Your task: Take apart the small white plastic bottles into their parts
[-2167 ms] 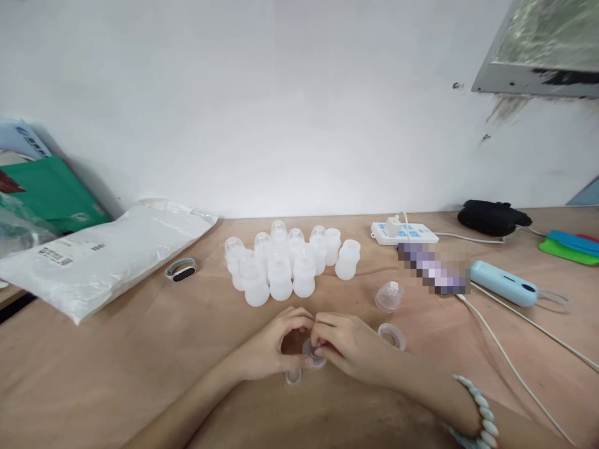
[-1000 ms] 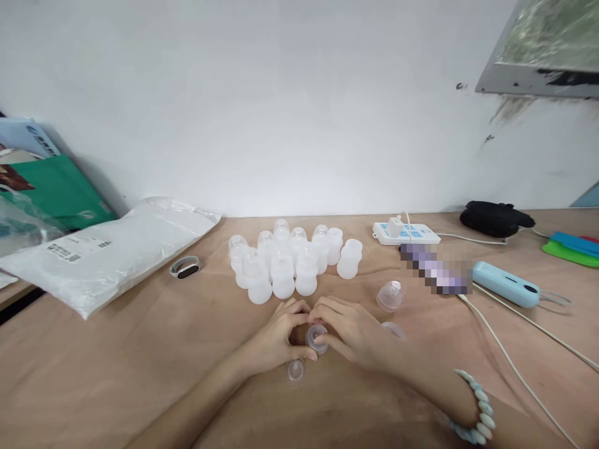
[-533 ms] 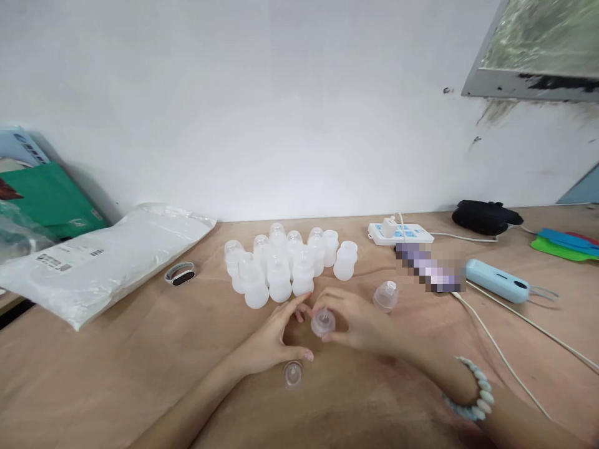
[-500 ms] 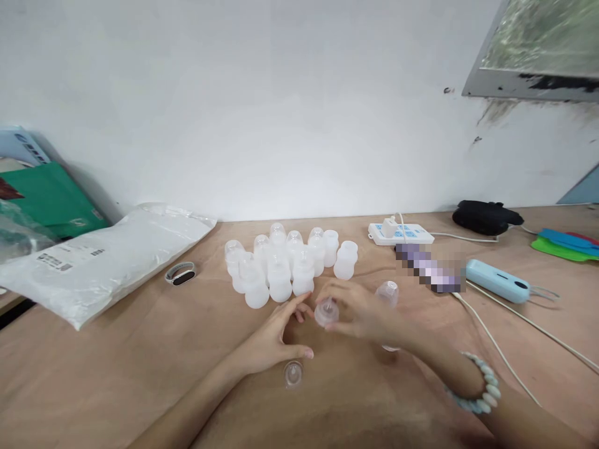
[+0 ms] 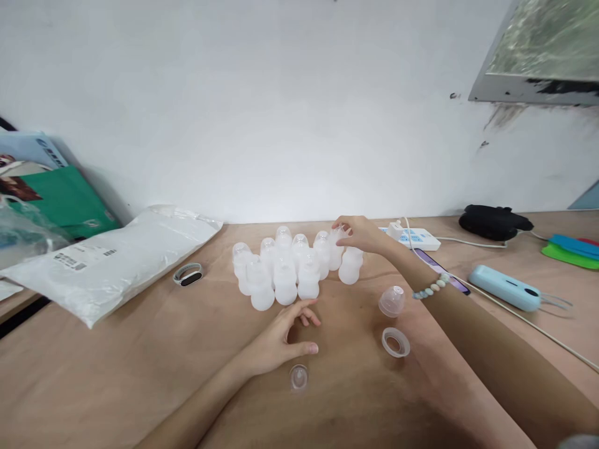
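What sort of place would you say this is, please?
Probably an improvised work area at a table against a wall, perhaps in a home or small workshop. A cluster of white bottles shares the surface with a phone and a power strip.

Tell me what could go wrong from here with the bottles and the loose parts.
The right hand is at the top of a back bottle standing close among other white bottles; a nudge might tip its neighbours.
The small clear piece lies just below the left hand's thumb, so it could get knocked.
The right forearm passes close by the phone and might bump it.
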A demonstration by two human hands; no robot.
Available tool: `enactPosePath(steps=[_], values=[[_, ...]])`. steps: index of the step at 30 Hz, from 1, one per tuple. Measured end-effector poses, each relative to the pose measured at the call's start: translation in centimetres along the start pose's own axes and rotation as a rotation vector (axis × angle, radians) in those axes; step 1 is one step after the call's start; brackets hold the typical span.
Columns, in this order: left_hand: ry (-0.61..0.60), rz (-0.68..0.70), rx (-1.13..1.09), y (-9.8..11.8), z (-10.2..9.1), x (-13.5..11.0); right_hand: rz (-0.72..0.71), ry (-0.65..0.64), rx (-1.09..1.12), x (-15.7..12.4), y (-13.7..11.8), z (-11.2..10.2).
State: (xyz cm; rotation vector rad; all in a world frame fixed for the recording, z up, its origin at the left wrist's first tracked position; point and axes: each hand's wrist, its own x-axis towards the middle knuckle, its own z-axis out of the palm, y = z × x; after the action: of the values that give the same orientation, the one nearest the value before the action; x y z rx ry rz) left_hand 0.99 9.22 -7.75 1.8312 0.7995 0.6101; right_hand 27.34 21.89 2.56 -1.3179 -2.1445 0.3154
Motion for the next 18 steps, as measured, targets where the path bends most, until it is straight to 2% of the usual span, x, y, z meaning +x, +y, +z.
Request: enactPosePath(steps=[3,7,10,13,15,16,18], values=[[0.002,0.004,0.009,0.0,0.0,0.0,0.0,-0.033,0.014,0.3,0.0,0.6],[0.008,0.01,0.017,0.1,-0.1,0.0,0.008,0.036,0.062,0.2,0.1,0.7],[0.016,0.015,0.015,0.1,0.0,0.0,0.031,0.182,0.103,-0.4,0.3,-0.4],[0.025,0.017,0.006,0.1,0.1,-0.1,0.058,0.402,0.144,-1.8,0.0,-2.4],[0.032,0.009,0.002,0.0,0.2,-0.1,0.047,0.536,0.219,-3.4,-0.9,-3.6],[0.037,0.008,-0.006,0.0,0.2,-0.1,0.02,0.597,0.333,-4.4,-1.6,-3.9],[0.051,0.033,-0.043,-0.1,0.3,-0.1,-0.004,0.573,0.53,-6.6,-3.2,-3.8]])
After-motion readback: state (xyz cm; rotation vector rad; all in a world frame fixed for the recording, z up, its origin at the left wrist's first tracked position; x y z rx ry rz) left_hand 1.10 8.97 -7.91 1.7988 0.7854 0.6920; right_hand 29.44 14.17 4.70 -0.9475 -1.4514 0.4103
